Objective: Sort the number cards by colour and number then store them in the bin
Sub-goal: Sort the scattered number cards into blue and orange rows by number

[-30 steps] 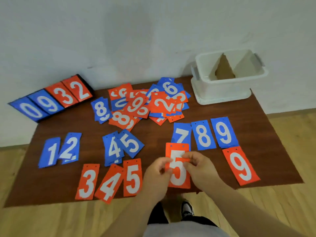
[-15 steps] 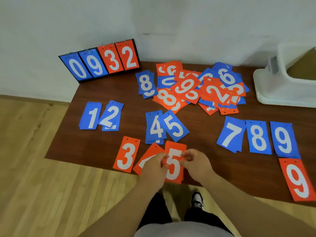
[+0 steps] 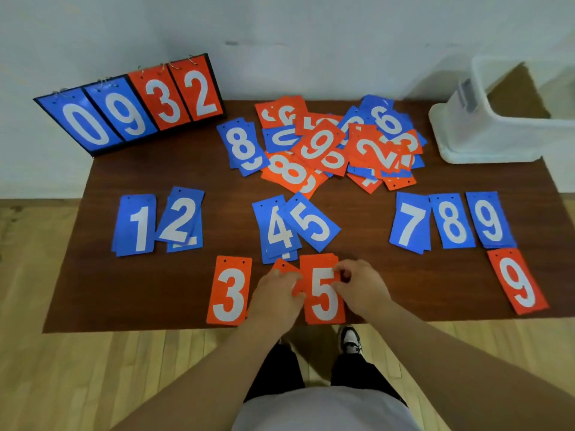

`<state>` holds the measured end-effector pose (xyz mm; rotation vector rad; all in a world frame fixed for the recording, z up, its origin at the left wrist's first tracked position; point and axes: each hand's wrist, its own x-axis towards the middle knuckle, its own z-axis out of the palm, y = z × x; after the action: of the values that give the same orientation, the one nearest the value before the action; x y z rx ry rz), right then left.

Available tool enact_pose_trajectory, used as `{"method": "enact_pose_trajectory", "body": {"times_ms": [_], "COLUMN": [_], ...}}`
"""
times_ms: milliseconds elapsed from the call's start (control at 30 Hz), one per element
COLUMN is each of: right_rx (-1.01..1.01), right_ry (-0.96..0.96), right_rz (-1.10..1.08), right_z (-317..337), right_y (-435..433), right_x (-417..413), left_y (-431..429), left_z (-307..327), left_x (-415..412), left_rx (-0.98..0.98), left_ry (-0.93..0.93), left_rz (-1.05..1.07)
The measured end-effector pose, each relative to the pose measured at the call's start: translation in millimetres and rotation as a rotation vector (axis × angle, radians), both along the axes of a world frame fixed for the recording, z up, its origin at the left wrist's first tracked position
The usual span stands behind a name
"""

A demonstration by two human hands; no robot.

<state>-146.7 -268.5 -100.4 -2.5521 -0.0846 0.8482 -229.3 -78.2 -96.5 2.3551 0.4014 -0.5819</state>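
Left hand point(image 3: 277, 295) and right hand point(image 3: 362, 289) pinch the red 5 card point(image 3: 323, 301) between them, lengthwise across the counter's point(image 3: 140, 290) near edge.

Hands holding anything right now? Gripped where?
The red 5 card, pinched by both hands: left hand at its left edge, right hand at its right edge, upper half.

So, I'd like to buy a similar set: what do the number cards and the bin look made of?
Cards like the orange 5 card look like thin, stiff matte plastic or coated card: crisp flat edges, and punched holes atop the orange 3 card. The bin looks like moulded translucent white plastic; its walls glow faintly.
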Motion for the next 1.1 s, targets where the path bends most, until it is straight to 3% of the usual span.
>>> {"method": "enact_pose_trajectory", "body": {"times_ms": [333, 567, 933, 1100], "right_rx": [0.110, 0.210, 0.048, -0.114], "right_ry": [-0.091, -0.101, -0.125, -0.250], "right_rz": [-0.147, -0.176, -0.203, -0.170], "right_z": [49, 64, 17, -9], "right_y": [-6, -39, -92, -78], "right_x": [55, 139, 291, 338], "left_y": [44, 34, -5, 4], "left_z": [23, 34, 24, 1], "left_x": [61, 137, 283, 343], "left_rx": [0.078, 0.114, 0.320, 0.464], "left_ry": [-0.172, -0.163, -0.187, -0.197], "left_rz": [0.120, 0.145, 0.167, 0.146]}}
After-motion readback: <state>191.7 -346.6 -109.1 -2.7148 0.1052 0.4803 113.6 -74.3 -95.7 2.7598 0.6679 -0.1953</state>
